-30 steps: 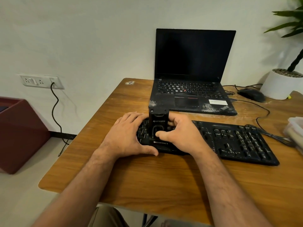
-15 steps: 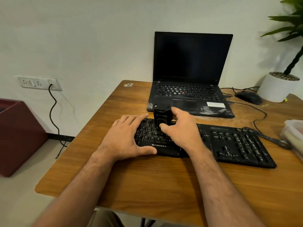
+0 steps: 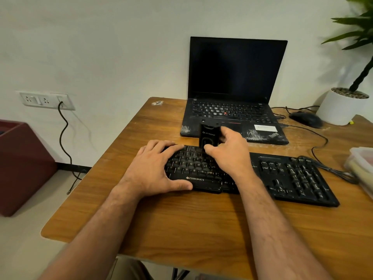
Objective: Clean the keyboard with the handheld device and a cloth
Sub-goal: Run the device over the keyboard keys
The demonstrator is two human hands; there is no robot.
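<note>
Small black boxy plastic handheld device (image 3: 209, 137): upright on the top key rows of the flat black plastic keyboard (image 3: 292, 178), pinched by the right hand (image 3: 228, 154). Likely light, rigid, smooth; best held by its sides. Left hand (image 3: 155, 168) lies flat, steadying the keyboard's left end on the wooden table (image 3: 181, 225).

A: Lighting? Soft, even, moderately bright; faint shadows under the forearms on the table (image 3: 181, 223); plant shadow on the wall behind it.
B: Quality? Wide-angle bending toward the table's outer edges; corners slightly soft.
</note>
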